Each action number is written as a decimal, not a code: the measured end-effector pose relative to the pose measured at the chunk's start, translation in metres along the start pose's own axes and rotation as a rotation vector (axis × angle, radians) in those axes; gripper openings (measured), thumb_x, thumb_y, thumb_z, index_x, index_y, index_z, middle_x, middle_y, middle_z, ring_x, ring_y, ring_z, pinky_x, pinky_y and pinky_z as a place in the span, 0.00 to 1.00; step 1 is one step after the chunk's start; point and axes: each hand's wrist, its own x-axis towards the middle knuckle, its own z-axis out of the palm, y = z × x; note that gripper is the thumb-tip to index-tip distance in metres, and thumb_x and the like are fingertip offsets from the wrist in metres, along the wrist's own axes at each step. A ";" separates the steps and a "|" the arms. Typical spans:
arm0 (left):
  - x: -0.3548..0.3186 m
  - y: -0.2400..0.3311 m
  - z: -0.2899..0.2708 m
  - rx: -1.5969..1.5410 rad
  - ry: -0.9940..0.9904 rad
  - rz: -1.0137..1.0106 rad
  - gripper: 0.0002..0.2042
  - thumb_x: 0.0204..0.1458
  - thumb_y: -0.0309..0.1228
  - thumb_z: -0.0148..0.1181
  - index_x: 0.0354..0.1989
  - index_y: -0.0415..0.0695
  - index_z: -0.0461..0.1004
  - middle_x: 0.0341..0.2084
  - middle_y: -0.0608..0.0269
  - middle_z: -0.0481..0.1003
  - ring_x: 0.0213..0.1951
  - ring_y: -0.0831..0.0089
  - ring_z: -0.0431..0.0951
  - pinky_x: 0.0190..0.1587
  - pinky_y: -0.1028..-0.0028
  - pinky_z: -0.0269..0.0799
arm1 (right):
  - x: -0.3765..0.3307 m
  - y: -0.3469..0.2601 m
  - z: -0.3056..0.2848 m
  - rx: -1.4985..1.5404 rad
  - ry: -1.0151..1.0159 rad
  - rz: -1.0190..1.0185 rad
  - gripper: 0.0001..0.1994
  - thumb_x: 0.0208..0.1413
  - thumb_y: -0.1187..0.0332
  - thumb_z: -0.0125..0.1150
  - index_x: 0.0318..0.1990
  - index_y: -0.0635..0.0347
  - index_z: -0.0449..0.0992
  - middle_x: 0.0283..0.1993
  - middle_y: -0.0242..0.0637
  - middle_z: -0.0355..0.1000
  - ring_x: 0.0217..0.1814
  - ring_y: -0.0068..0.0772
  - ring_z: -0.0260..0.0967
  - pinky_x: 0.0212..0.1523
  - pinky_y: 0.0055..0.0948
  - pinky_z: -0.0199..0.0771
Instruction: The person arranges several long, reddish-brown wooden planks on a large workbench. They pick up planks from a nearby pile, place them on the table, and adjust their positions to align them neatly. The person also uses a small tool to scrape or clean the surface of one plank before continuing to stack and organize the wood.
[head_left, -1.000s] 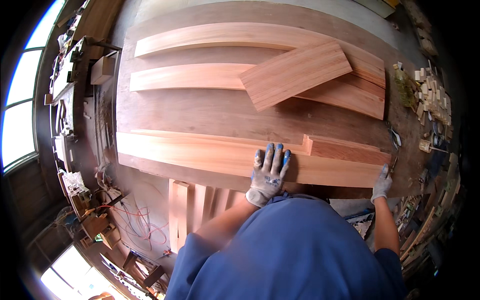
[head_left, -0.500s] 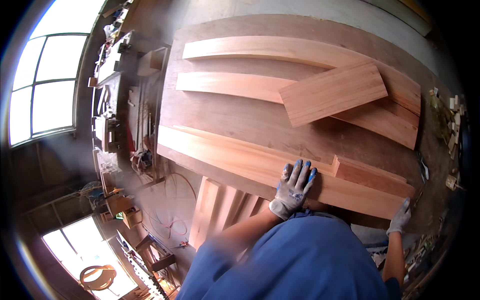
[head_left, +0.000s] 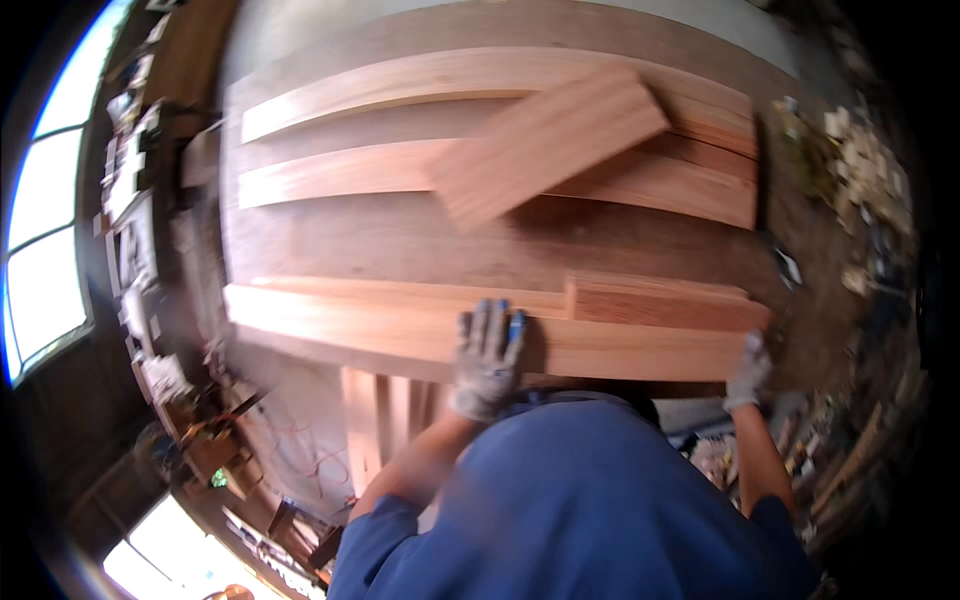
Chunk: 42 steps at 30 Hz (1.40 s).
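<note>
A long pale wooden board (head_left: 400, 325) lies along the near edge of the worktable. My left hand (head_left: 487, 365), in a pale glove with blue-stained fingertips, rests flat on it with fingers spread. At the board's right end, my gloved right hand (head_left: 748, 375) grips the corner; its fingers are blurred and partly hidden. A shorter reddish wood block (head_left: 660, 303) lies along the board's far side, near the right hand.
Two long boards, a far board (head_left: 400, 80) and a nearer board (head_left: 340, 178), lie across the table (head_left: 330, 238). A short wide plank (head_left: 550, 145) rests aslant on them. Upright timber pieces (head_left: 362, 420) stand below the table's near edge. Wood offcuts (head_left: 865, 165) lie at right.
My view has turned and shifted, so the table and boards appear further left and more level. Both hands keep their places on the long board.
</note>
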 end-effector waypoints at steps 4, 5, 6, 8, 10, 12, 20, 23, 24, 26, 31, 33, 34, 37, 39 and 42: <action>0.004 0.004 0.004 0.051 0.101 -0.021 0.22 0.61 0.29 0.54 0.65 0.45 0.74 0.69 0.45 0.71 0.72 0.41 0.69 0.77 0.35 0.50 | -0.033 -0.085 -0.016 -0.143 0.059 -0.105 0.36 0.73 0.37 0.52 0.49 0.69 0.84 0.43 0.56 0.84 0.46 0.54 0.82 0.51 0.50 0.76; 0.004 0.004 0.005 0.047 0.139 -0.012 0.22 0.61 0.29 0.54 0.65 0.46 0.75 0.69 0.46 0.71 0.72 0.41 0.69 0.77 0.36 0.49 | -0.036 -0.088 -0.020 -0.126 0.054 -0.121 0.36 0.73 0.36 0.52 0.49 0.69 0.84 0.43 0.58 0.83 0.46 0.56 0.81 0.52 0.51 0.76; 0.004 0.005 0.005 0.039 0.135 -0.010 0.22 0.61 0.29 0.54 0.65 0.46 0.75 0.69 0.46 0.71 0.72 0.42 0.69 0.77 0.36 0.49 | -0.033 -0.078 -0.021 -0.148 0.051 -0.122 0.35 0.74 0.37 0.52 0.50 0.69 0.84 0.44 0.58 0.84 0.47 0.55 0.81 0.53 0.50 0.76; 0.004 0.004 0.006 0.039 0.135 -0.009 0.22 0.61 0.29 0.54 0.65 0.46 0.75 0.69 0.46 0.71 0.72 0.42 0.69 0.77 0.36 0.49 | -0.032 -0.076 -0.019 -0.145 0.060 -0.131 0.35 0.74 0.38 0.52 0.50 0.70 0.84 0.44 0.57 0.84 0.48 0.55 0.81 0.54 0.49 0.76; 0.003 0.003 0.007 0.037 0.139 -0.008 0.22 0.61 0.29 0.55 0.65 0.47 0.75 0.69 0.46 0.71 0.72 0.42 0.69 0.77 0.36 0.49 | -0.031 -0.077 -0.018 -0.143 0.069 -0.124 0.34 0.74 0.39 0.52 0.50 0.69 0.84 0.44 0.57 0.84 0.48 0.54 0.81 0.54 0.48 0.76; 0.002 0.002 0.008 0.061 0.115 0.000 0.23 0.60 0.31 0.57 0.66 0.47 0.74 0.69 0.46 0.71 0.72 0.43 0.68 0.77 0.36 0.50 | -0.032 -0.078 -0.016 -0.143 0.079 -0.100 0.34 0.74 0.39 0.52 0.50 0.69 0.84 0.44 0.57 0.84 0.48 0.55 0.81 0.54 0.48 0.76; 0.055 0.006 -0.061 -0.349 -0.129 0.067 0.48 0.55 0.61 0.70 0.75 0.38 0.62 0.63 0.41 0.74 0.64 0.42 0.73 0.73 0.40 0.61 | -0.039 -0.089 -0.021 -0.107 0.027 -0.071 0.33 0.73 0.38 0.54 0.50 0.65 0.84 0.42 0.49 0.84 0.44 0.41 0.80 0.52 0.45 0.77; 0.092 0.010 -0.047 -0.458 -0.336 -0.051 0.49 0.54 0.58 0.72 0.76 0.36 0.61 0.59 0.40 0.77 0.61 0.43 0.77 0.69 0.50 0.69 | -0.039 -0.096 -0.020 -0.048 -0.012 -0.033 0.31 0.73 0.39 0.56 0.47 0.66 0.83 0.39 0.45 0.83 0.42 0.36 0.77 0.50 0.42 0.77; 0.105 0.010 -0.036 -0.446 -0.375 -0.029 0.51 0.55 0.57 0.74 0.78 0.34 0.59 0.61 0.38 0.77 0.61 0.42 0.78 0.68 0.55 0.73 | -0.036 -0.094 -0.019 -0.030 -0.027 -0.024 0.31 0.73 0.40 0.57 0.47 0.66 0.83 0.38 0.44 0.83 0.42 0.34 0.77 0.49 0.42 0.77; 0.130 0.017 -0.030 -0.542 -0.542 -0.123 0.51 0.55 0.56 0.75 0.78 0.34 0.59 0.64 0.37 0.75 0.63 0.40 0.77 0.68 0.54 0.72 | -0.035 -0.089 -0.012 0.068 0.002 -0.070 0.30 0.73 0.41 0.58 0.47 0.67 0.83 0.38 0.44 0.83 0.42 0.35 0.77 0.49 0.42 0.77; 0.154 0.011 -0.007 -0.748 -0.784 -0.198 0.56 0.50 0.58 0.78 0.79 0.33 0.58 0.68 0.33 0.72 0.72 0.41 0.69 0.75 0.58 0.65 | -0.035 -0.069 -0.001 0.141 0.077 -0.111 0.28 0.73 0.43 0.60 0.47 0.66 0.82 0.41 0.44 0.83 0.44 0.36 0.78 0.50 0.43 0.77; 0.165 0.011 -0.013 -0.747 -0.877 -0.250 0.57 0.48 0.58 0.80 0.79 0.33 0.58 0.71 0.34 0.69 0.75 0.44 0.66 0.76 0.59 0.63 | -0.043 -0.087 -0.004 0.133 0.000 -0.059 0.26 0.73 0.45 0.61 0.47 0.65 0.82 0.40 0.43 0.82 0.42 0.36 0.77 0.49 0.43 0.77; 0.165 0.007 -0.008 -0.752 -0.886 -0.221 0.57 0.48 0.58 0.80 0.79 0.33 0.58 0.71 0.34 0.69 0.75 0.45 0.66 0.76 0.59 0.63 | -0.042 -0.095 -0.012 0.120 -0.025 -0.038 0.25 0.73 0.46 0.61 0.47 0.65 0.82 0.39 0.43 0.82 0.42 0.36 0.77 0.49 0.43 0.77; 0.172 0.013 -0.003 -0.765 -0.906 -0.184 0.58 0.48 0.59 0.81 0.78 0.32 0.59 0.70 0.34 0.70 0.75 0.46 0.67 0.76 0.60 0.64 | -0.036 -0.077 -0.007 0.124 0.004 -0.056 0.23 0.72 0.47 0.62 0.45 0.63 0.83 0.35 0.37 0.79 0.39 0.33 0.74 0.47 0.42 0.77; 0.174 0.020 -0.009 -0.774 -0.905 -0.228 0.57 0.48 0.58 0.81 0.77 0.30 0.60 0.69 0.33 0.71 0.74 0.47 0.69 0.75 0.61 0.65 | -0.040 -0.098 -0.013 0.212 -0.023 -0.108 0.23 0.72 0.47 0.63 0.44 0.62 0.83 0.33 0.35 0.78 0.37 0.30 0.72 0.46 0.40 0.77; 0.171 0.027 -0.011 -0.819 -0.879 -0.295 0.56 0.48 0.54 0.82 0.76 0.27 0.61 0.68 0.32 0.72 0.72 0.49 0.72 0.74 0.62 0.67 | -0.041 -0.092 -0.011 0.222 0.008 -0.103 0.23 0.71 0.47 0.64 0.42 0.62 0.83 0.32 0.35 0.78 0.36 0.27 0.72 0.44 0.37 0.76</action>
